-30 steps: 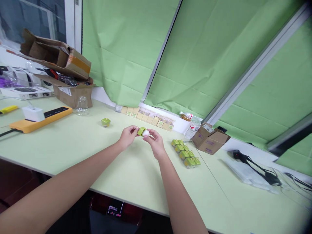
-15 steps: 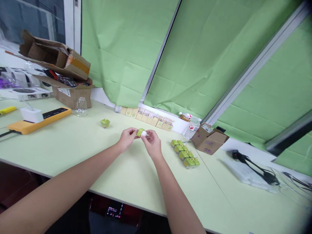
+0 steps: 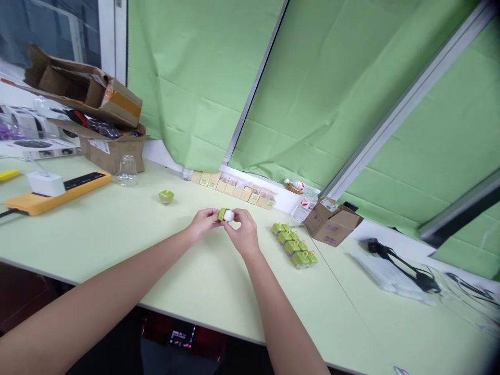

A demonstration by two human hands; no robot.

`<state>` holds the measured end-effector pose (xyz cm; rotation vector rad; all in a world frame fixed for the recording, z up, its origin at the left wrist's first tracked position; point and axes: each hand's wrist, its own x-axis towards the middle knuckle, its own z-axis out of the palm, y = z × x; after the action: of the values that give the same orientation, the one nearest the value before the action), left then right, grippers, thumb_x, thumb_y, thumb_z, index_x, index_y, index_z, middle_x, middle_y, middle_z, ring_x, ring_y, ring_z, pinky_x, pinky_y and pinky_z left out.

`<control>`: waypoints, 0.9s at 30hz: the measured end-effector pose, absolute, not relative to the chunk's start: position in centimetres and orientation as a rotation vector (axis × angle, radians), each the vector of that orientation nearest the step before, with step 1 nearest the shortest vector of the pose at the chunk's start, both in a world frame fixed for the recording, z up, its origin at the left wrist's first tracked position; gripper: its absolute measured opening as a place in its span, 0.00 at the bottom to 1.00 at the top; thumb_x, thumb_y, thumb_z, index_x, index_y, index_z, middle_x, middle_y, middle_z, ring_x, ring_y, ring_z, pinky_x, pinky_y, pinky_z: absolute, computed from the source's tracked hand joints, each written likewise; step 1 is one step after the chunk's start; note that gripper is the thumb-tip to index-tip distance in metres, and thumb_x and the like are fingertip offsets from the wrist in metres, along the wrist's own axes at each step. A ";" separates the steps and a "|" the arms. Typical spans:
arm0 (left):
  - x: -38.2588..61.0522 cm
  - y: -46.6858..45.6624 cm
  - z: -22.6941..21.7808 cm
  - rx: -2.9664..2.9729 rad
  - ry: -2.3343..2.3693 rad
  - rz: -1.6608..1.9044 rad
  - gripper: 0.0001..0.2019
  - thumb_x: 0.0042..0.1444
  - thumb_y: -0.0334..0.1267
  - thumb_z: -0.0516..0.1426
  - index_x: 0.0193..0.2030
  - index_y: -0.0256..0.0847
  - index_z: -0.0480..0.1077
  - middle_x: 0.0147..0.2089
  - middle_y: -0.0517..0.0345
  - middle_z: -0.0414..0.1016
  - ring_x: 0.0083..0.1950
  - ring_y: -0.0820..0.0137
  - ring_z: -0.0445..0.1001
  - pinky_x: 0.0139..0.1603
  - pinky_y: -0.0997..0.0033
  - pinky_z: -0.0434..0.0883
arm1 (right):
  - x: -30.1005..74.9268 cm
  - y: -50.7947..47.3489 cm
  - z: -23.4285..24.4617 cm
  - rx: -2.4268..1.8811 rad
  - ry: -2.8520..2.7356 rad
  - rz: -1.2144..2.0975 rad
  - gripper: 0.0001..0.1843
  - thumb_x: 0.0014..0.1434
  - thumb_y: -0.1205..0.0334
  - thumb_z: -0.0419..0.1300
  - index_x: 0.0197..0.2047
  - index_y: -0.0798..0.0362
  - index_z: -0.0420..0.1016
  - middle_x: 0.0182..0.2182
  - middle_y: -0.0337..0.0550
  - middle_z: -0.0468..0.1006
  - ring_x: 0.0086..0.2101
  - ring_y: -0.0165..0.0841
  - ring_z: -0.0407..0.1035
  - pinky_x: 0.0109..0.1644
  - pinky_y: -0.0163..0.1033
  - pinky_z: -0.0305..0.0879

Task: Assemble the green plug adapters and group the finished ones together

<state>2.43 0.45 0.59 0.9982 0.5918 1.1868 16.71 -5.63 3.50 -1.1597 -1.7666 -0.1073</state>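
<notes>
Above the middle of the table, my left hand (image 3: pixel 203 226) pinches the green end of a small green-and-white case (image 3: pixel 223 214). The fingers of my right hand (image 3: pixel 245 234) close on its white end, so both hands hold the one thing between them. To the left stands a single small clear box with a green lid (image 3: pixel 166 196). Right of my hands, several similar green-lidded boxes (image 3: pixel 294 245) with loops on top stand close together in rows. My fingertips hide part of the case.
Small cardboard boxes (image 3: pixel 238 188) line the wall. Bottles (image 3: pixel 304 207) and a brown carton (image 3: pixel 331 224) stand behind right. At left are an orange power strip (image 3: pixel 84 186), a clear plastic cup (image 3: pixel 127 171) and stacked cartons (image 3: pixel 111 153). Cables (image 3: pixel 414 271) lie far right.
The case has turned a little in my hands, showing more of its white end. Both hands stay in nearly the same place; the view has shifted slightly.
</notes>
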 end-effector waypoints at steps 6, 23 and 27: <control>2.3 0.8 -0.2 1.013 0.580 1.167 0.17 0.40 0.43 0.69 0.33 0.34 0.76 0.36 0.53 0.77 0.40 0.67 0.76 0.52 0.59 0.73 | 16.7 -5.6 3.3 -1.235 -1.777 -0.053 0.15 0.52 0.63 0.66 0.43 0.50 0.72 0.39 0.44 0.76 0.37 0.35 0.70 0.44 0.41 0.69; 2.0 0.7 0.5 1.047 0.563 1.160 0.17 0.44 0.45 0.69 0.34 0.34 0.74 0.36 0.54 0.76 0.41 0.69 0.75 0.55 0.60 0.72 | 16.7 -5.5 3.0 -1.339 -1.870 -0.146 0.20 0.60 0.55 0.60 0.55 0.49 0.72 0.48 0.52 0.78 0.47 0.45 0.73 0.52 0.49 0.68; 2.1 0.7 0.4 1.050 0.550 1.167 0.18 0.42 0.46 0.69 0.33 0.34 0.74 0.36 0.54 0.76 0.39 0.69 0.75 0.54 0.59 0.73 | 16.4 -5.4 2.6 -1.303 -1.844 -0.102 0.22 0.61 0.54 0.59 0.57 0.48 0.71 0.52 0.52 0.76 0.51 0.46 0.71 0.56 0.51 0.67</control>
<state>2.09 0.71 0.40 1.0503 0.5502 1.1670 16.37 -5.42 2.64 -1.3026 -1.8441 -0.1020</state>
